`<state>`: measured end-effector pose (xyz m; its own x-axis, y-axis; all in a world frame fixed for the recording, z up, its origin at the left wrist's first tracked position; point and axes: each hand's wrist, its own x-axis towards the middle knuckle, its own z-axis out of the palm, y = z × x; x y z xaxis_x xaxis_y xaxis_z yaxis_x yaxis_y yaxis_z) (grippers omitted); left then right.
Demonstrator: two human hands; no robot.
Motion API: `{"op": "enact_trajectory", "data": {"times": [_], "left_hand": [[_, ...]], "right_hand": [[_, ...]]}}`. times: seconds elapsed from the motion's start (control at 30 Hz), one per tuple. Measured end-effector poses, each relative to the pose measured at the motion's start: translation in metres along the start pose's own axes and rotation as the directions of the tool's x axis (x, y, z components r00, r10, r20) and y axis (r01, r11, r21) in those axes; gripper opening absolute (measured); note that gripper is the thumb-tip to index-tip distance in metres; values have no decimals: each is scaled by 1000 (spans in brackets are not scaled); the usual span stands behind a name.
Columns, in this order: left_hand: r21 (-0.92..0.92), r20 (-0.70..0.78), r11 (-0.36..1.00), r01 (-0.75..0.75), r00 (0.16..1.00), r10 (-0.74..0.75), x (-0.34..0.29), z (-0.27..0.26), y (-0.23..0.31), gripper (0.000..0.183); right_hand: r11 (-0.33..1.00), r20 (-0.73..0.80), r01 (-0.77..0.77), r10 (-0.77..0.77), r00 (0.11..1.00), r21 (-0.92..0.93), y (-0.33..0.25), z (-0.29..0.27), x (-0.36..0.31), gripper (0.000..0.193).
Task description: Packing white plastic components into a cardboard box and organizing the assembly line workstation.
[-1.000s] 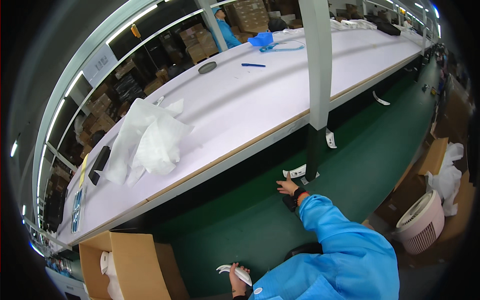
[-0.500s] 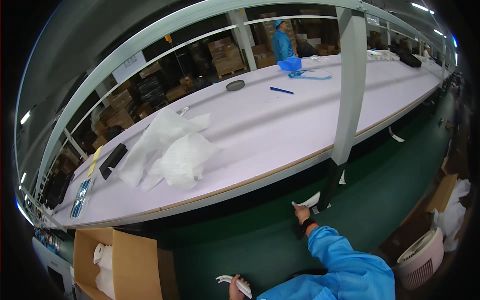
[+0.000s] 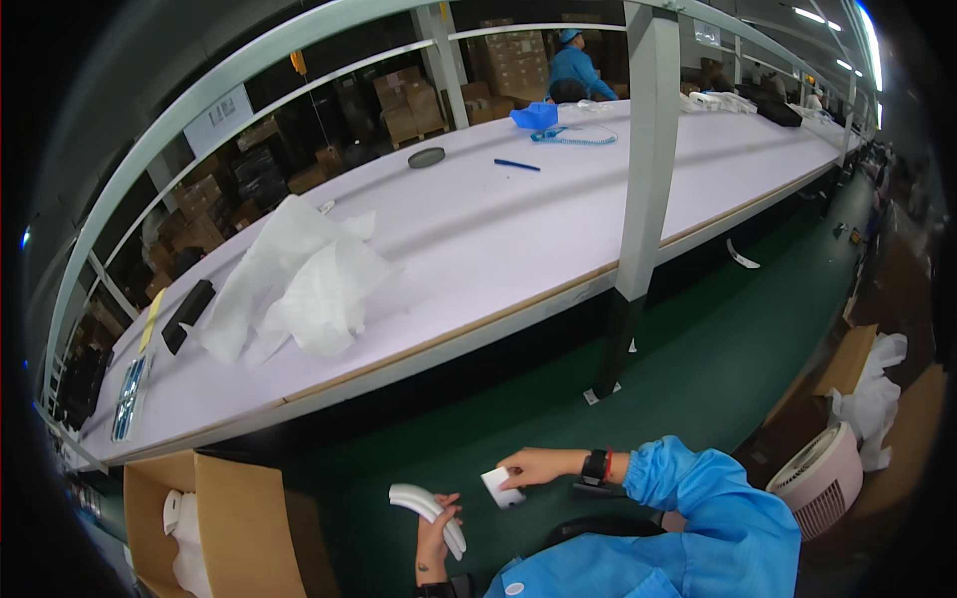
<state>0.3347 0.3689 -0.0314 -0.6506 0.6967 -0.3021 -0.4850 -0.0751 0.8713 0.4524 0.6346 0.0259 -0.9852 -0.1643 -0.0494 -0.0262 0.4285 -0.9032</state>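
Note:
My left hand (image 3: pixel 435 543), low in the view, is closed around a small stack of white curved plastic pieces (image 3: pixel 414 498). Just right of it, my right hand (image 3: pixel 538 465) pinches another white plastic piece (image 3: pixel 501 486), seen as a short, broad shape. A gap remains between this piece and the stack. Both hands are in front of the long table, over the green floor. Left of them stands an open cardboard box (image 3: pixel 244 518) with a white part and white foam wrap (image 3: pixel 187 558) inside.
The long pale table (image 3: pixel 478 269) carries crumpled white foam sheets (image 3: pixel 319 299), a black block (image 3: pixel 187 316), a blue pen (image 3: pixel 517 164) and a blue bin (image 3: pixel 535 116). A grey post (image 3: pixel 650 149) rises at its edge. A pinkish round fan-like unit (image 3: pixel 822 468) stands right. A person in blue (image 3: pixel 578 70) is beyond.
My right hand has drawn back from beside the post's foot, bringing a white plastic piece toward my left hand. My left hand has risen with its stack. The view has shifted slightly.

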Motion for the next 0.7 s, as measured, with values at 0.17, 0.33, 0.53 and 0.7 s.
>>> {"op": "enact_trajectory", "data": {"times": [0.17,0.33,0.53,0.7], "left_hand": [[-10,443,972,236,872,-208,-11,29,12,67],[-121,638,962,244,762,-113,-18,61,16,68],[-60,527,964,259,828,-190,-40,60,-1,66],[66,382,949,307,871,-308,-46,71,4,52]], "right_hand": [[850,201,-111,6,980,514,-5,12,23,25],[696,254,-203,31,967,689,-11,11,27,24],[831,252,-226,108,962,509,-5,25,24,28],[870,-70,-240,297,952,431,6,42,14,33]]}}
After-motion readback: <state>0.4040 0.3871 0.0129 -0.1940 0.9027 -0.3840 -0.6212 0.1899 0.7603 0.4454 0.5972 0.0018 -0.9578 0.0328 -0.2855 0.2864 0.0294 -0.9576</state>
